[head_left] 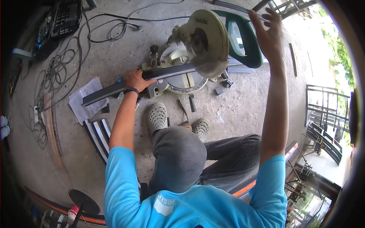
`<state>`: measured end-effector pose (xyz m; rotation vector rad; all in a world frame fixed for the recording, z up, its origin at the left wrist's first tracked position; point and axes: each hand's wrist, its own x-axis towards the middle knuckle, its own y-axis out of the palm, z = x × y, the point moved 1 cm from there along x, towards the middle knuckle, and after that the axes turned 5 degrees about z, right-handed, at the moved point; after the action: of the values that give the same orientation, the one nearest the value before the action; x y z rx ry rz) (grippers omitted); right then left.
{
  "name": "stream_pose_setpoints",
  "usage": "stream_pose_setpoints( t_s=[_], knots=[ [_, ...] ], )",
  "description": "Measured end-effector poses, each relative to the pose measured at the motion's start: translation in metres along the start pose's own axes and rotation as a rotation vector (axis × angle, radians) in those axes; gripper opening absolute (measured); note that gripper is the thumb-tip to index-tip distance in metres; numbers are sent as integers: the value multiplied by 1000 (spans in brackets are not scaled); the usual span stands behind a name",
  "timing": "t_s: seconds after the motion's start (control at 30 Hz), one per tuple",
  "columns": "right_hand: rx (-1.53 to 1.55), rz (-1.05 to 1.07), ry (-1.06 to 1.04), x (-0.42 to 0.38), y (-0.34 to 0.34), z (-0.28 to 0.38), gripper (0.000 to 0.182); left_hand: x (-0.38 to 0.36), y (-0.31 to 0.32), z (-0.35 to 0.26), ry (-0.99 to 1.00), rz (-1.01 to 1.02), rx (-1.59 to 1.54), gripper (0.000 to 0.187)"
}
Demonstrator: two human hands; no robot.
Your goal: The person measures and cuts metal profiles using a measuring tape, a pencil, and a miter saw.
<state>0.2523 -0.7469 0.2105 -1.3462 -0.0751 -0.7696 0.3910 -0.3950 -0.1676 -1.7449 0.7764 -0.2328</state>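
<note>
A miter saw (208, 47) with a pale blade guard and a green handle (247, 41) stands on the concrete floor. Across its base, along the fence, lies a long dark square metal tube (110, 92). My left hand (137, 80) grips this tube left of the blade, thumb stretched along its near side. The guard overlaps the tube in this view. Up beside the green handle is my right hand (269, 36), off the grip, fingers apart and nothing in them. A paper sheet (85, 95) lies under the tube's left end.
Tangled cables (61, 72) spread over the left floor near an opened black tool case (62, 19). Several cut metal lengths (98, 136) lie by my left arm. Small offcuts (219, 91) and a tape measure (185, 124) sit near my feet. Metal frames (327, 106) stand at right.
</note>
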Motion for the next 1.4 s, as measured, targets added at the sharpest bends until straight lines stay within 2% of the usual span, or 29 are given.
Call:
stream_pose_setpoints(
  t_s=[0.03, 0.07, 0.13, 0.23, 0.27, 0.33, 0.43, 0.53, 0.63, 0.9, 1.4],
  knots=[
    [125, 65, 78, 3, 21, -13, 93, 1, 0, -3, -11, 23, 3, 88],
    [197, 121, -49, 6, 44, -28, 91, 1, 0, -5, -23, 45, 9, 89],
    [78, 272, 296, -1, 46, -25, 88, 4, 1, -2, -43, 45, -3, 90],
    [742, 529, 658, -26, 26, -18, 64, 5, 11, -8, -57, 32, 29, 94],
    [796, 499, 705, -40, 34, -21, 78, 10, 8, -12, -60, 93, -23, 96],
    [760, 554, 760, -65, 38, -29, 83, 15, 7, -9, -66, 228, -126, 99],
    [942, 583, 772, -105, 45, -37, 79, 5, -5, -3, -43, 159, 22, 101],
    [1026, 534, 795, -133, 54, -40, 74, 6, -4, -3, -57, 176, -27, 98],
    [1004, 477, 785, -151, 61, -42, 71, 5, -5, -9, -66, 169, -27, 98],
    [836, 399, 704, -172, 72, -42, 79, 6, -6, -15, -67, 131, -27, 99],
    [836, 360, 671, -183, 78, -45, 80, 4, -10, -16, -58, 135, -61, 104]
  ],
)
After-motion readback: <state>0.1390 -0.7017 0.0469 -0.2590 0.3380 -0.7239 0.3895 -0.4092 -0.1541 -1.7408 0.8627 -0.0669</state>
